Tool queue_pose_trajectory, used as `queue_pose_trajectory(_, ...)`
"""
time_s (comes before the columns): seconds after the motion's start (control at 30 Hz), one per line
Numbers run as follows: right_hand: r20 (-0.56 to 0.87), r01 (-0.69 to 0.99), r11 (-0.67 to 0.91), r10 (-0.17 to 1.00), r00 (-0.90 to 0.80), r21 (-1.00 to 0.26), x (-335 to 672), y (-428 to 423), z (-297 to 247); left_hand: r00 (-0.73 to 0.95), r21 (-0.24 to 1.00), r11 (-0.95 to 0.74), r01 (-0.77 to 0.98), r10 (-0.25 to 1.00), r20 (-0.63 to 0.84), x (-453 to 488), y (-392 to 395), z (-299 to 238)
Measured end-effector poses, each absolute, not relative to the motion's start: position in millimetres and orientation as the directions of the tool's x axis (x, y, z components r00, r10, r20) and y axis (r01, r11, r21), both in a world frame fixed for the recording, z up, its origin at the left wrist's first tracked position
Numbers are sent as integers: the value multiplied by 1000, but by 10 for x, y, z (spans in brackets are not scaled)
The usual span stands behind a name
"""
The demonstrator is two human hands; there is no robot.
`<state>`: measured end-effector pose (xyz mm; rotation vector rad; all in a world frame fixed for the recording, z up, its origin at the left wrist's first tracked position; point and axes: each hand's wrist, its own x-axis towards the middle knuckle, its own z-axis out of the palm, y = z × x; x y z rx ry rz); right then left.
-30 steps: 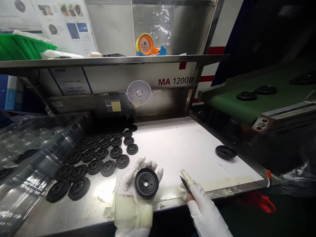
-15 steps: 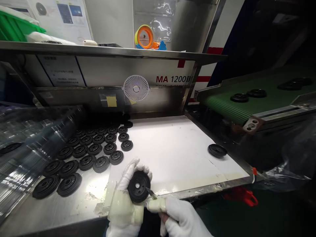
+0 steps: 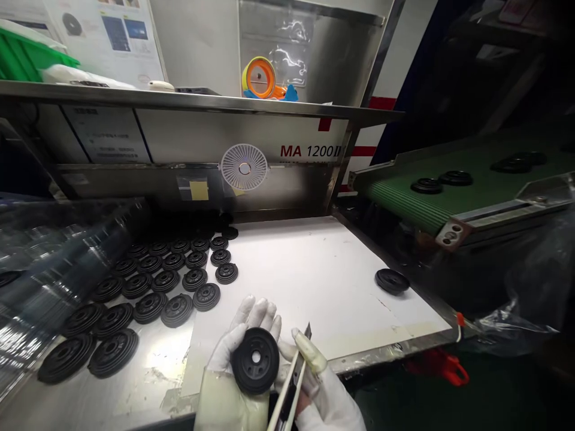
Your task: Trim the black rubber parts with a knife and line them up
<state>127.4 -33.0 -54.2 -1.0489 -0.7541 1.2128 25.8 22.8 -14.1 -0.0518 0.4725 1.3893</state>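
Observation:
My left hand (image 3: pixel 224 365), in a white glove with a pale yellowish covering, holds a black round disc (image 3: pixel 266 370) with a white centre spot and small holes around it. The thumb lies along its left edge, and the fingers stretch up behind it. Close beside the disc, my gloved right hand (image 3: pixel 330 392) grips a utility knife (image 3: pixel 290 389) with a pale and dark handle. Its pointed blade aims up, apart from the disc. To the left, several similar black ribbed discs (image 3: pixel 177 310) lie in rows.
Another black disc (image 3: pixel 392 281) lies on the right of the white sheet (image 3: pixel 305 275). A green conveyor belt (image 3: pixel 404 203) at right carries several discs. Clear plastic trays (image 3: pixel 67 269) stand at left. Above are a shelf (image 3: pixel 202 102), a tape dispenser (image 3: pixel 260 78) and a small fan (image 3: pixel 244 167).
The knife tip has moved off the disc's face, and the knife now points up at its right. My left hand has turned the disc more towards the camera. The view has shifted slightly.

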Motion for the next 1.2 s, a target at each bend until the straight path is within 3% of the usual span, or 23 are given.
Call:
queue_pose_trajectory(0.23,-121,-488,87,918,379,-868,1150,-68,-426,375,124,414,-902,892,-254,169,218,-323)
queue_pose_trajectory(0.33,-130,-476,89,904,407,-875,1226,19,-360,391,123,451,-884,858,-334,211,194,-297)
queue_pose_trajectory(0.43,-89,-392,112,884,459,-913,1325,54,-308,382,100,478,-873,797,-468,277,173,-242)
queue_pose_trajectory(0.6,62,-185,209,806,588,-960,1334,-69,-303,297,50,386,-921,781,-550,309,192,-269)
queue_pose_trajectory(0.77,80,-236,218,872,483,-947,1214,-121,-376,365,74,433,-898,830,-421,282,166,-375)
queue_pose_trajectory(0.93,63,-283,136,965,255,-949,1263,-25,-256,375,165,447,-879,862,-340,217,88,-213)
queue_pose_trajectory(1.07,72,-282,95,993,91,-955,1319,-19,-154,355,165,447,-879,845,-401,191,151,-145)
queue_pose_trajectory(1.2,-32,-365,32,985,168,-931,1331,-83,-124,279,216,434,-874,815,-508,170,210,-184)
